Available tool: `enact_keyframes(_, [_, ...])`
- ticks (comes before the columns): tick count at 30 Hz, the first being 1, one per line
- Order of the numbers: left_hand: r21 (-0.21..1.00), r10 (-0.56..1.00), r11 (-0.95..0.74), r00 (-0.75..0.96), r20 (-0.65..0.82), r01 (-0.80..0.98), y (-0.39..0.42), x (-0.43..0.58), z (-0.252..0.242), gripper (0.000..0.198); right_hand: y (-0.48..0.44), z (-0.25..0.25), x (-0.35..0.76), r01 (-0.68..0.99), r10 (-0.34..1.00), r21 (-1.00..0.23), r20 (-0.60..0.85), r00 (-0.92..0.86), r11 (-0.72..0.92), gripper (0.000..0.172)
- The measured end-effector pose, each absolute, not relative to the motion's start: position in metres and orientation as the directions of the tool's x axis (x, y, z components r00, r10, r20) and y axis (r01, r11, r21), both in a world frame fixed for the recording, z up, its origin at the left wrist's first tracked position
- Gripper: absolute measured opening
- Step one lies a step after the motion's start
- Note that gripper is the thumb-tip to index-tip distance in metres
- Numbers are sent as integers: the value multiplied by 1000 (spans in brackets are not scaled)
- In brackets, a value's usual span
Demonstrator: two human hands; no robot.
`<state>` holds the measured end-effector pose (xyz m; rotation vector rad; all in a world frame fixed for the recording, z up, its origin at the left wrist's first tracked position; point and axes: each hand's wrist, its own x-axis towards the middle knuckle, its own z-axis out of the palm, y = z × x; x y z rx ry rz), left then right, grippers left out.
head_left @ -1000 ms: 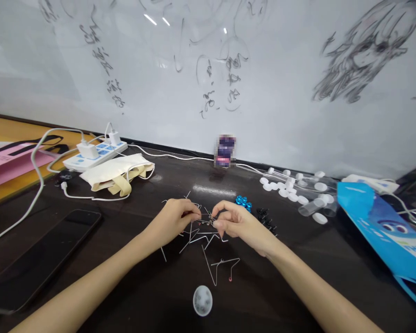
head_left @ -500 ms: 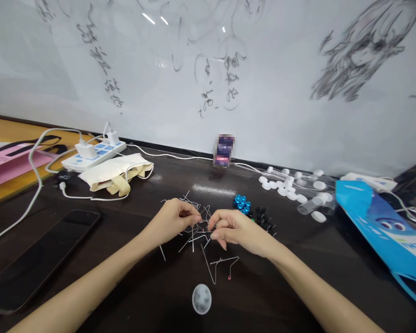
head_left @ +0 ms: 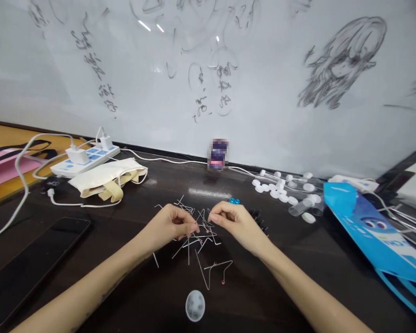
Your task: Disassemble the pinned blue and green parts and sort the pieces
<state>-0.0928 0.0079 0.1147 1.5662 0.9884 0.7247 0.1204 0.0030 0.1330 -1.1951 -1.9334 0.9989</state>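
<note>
My left hand (head_left: 175,226) is closed in a pinch over a loose pile of thin bent metal wires (head_left: 203,240), and a wire seems to run down from its fingertips. My right hand (head_left: 237,224) is pinched too, at the pile's right side; anything between its fingertips is too small to make out. Some wires carry small pink or orange beads. A few bent wires (head_left: 208,280) lie apart, nearer to me, one with a pink bead (head_left: 223,282). Close to me sits a small translucent white cup (head_left: 195,305) with dark bits in it.
Blue pieces (head_left: 234,201) and black pieces (head_left: 258,218) lie partly behind my right hand. Farther right are clear tubes with white caps (head_left: 293,200) and a blue bag (head_left: 374,222). On the left are a black phone (head_left: 38,268), a cream pouch (head_left: 107,175) and a power strip (head_left: 86,159).
The view has shifted slightly. My right hand's fingers have drawn up into a tighter pinch and cover more of the blue pieces. My left hand stays pinched over the wires.
</note>
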Motion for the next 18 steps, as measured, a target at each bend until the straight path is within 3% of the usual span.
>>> enact_keyframes(6, [946,881,-149,472,-4,286,7,-87,109,16,-9,132,110,229,916,-954,92,-390,193,17])
enact_keyframes(11, [940,875,-158,484,-9,303,8,-87,107,16,-8,129,109,206,924,-968,53,-378,140,16])
enact_keyframes(18, [951,872,-282,447,199,127,6,-87,107,18,-5,124,109,211,954,-968,71,-290,136,17])
